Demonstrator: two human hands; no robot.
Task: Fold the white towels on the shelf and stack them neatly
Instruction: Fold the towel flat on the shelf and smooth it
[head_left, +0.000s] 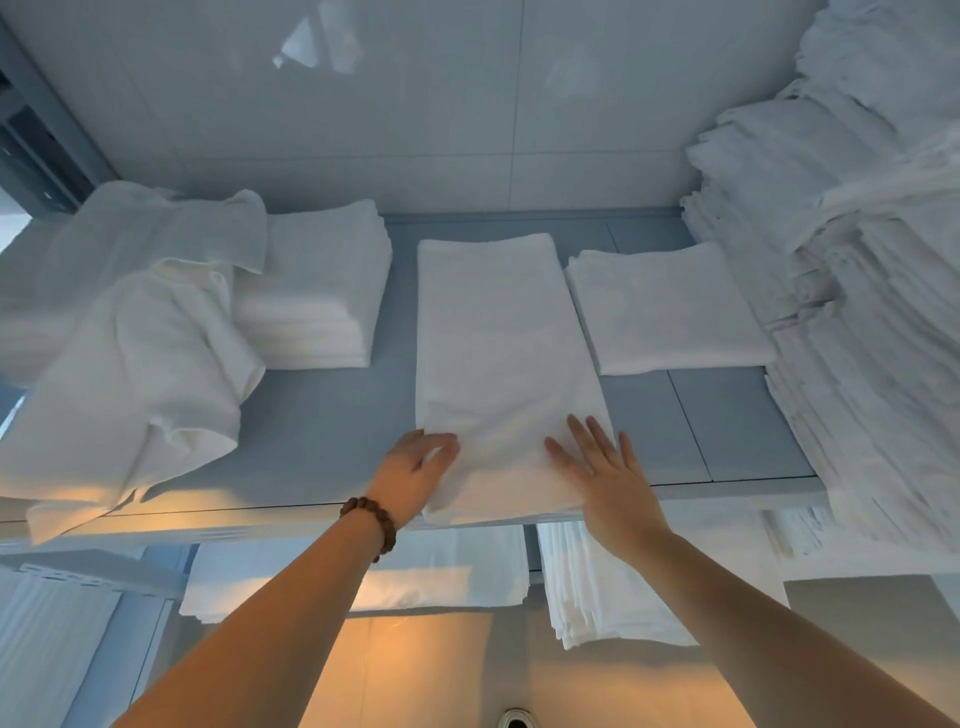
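A long white towel (498, 353), folded into a narrow strip, lies lengthwise in the middle of the grey-blue shelf (322, 426), its near end at the front edge. My left hand (415, 475), with a bead bracelet at the wrist, rests on the towel's near left corner, fingers curled at its edge. My right hand (605, 475) lies flat and spread on the near right part. A single folded towel (667, 306) lies to the right. A stack of folded towels (317, 291) stands to the left.
Loose, crumpled white cloth (140, 353) sprawls over the shelf's left end and hangs past the front edge. A tall pile of white linen (862, 270) fills the right side. More folded towels (608, 587) sit on the shelf below. A glossy wall closes the back.
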